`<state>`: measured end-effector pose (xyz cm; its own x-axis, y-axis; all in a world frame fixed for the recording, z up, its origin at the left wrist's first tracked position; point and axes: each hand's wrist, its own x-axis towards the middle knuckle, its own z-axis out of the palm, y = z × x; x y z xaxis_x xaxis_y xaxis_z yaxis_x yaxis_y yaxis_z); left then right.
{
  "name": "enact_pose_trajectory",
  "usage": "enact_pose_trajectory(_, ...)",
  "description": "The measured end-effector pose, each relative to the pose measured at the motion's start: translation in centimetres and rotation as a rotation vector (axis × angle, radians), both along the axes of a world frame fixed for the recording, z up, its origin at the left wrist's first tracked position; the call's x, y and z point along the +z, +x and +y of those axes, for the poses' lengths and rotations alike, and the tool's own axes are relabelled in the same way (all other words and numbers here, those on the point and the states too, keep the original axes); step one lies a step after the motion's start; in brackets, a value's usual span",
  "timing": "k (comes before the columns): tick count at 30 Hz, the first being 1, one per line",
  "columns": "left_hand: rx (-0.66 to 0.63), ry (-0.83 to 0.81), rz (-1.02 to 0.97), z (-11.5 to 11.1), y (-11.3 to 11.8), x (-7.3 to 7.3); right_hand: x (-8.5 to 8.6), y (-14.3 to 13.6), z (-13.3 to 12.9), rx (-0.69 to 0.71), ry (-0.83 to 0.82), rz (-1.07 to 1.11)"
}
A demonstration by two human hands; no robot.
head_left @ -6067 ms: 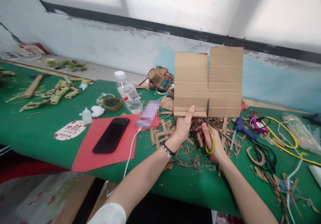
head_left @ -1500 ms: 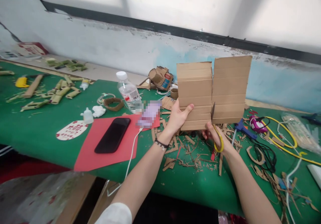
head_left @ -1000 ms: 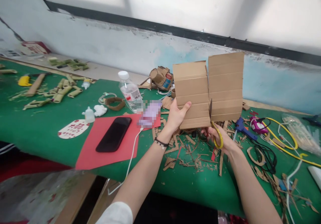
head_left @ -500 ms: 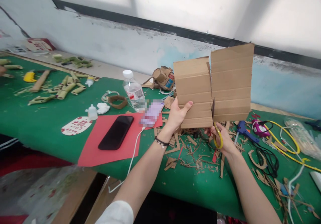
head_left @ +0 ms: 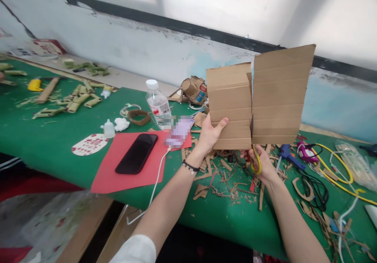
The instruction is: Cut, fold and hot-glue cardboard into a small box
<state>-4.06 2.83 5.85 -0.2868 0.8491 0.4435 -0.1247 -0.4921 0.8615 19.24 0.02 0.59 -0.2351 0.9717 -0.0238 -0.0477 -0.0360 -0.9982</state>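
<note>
Holding a cardboard sheet (head_left: 231,105) up over the counter (head_left: 203,219), the person in front of me has the left hand (head_left: 210,135) clamped on its lower left side, thumb across the face and the other fingers tucked behind. The right hand (head_left: 260,160) is closed around the yellow handles of a pair of scissors (head_left: 259,161), whose blades point upward at the lower end of a long slit. From here I can't tell how far apart the blades are.

As I judge it, the cut is nearly through: the slit runs from the top edge down to the blades, and the right half tilts away from the left. What may be left is the short stretch by the bottom edge, but the scissors cover it, so I can't say whether the halves are joined there.

Below the hands lie brown cardboard scraps (head_left: 234,192), scattered toward the near edge. Just right of them is a blue glue gun (head_left: 290,157). Over to the left, a black phone (head_left: 137,153) rests on red paper (head_left: 103,176), and a water bottle (head_left: 157,102) stands behind.
</note>
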Motion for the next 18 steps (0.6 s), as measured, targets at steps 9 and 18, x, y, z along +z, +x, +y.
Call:
enact_pose_trajectory(9, 0.013, 0.025, -0.028, -0.09, 0.36, -0.17, 0.36, -0.37, -0.31, -0.010, -0.024, 0.050)
enact_pose_trajectory(18, -0.023, 0.026, 0.034, 0.05, 0.41, -0.43, -0.63, -0.35, -0.09, 0.012, 0.031, 0.010)
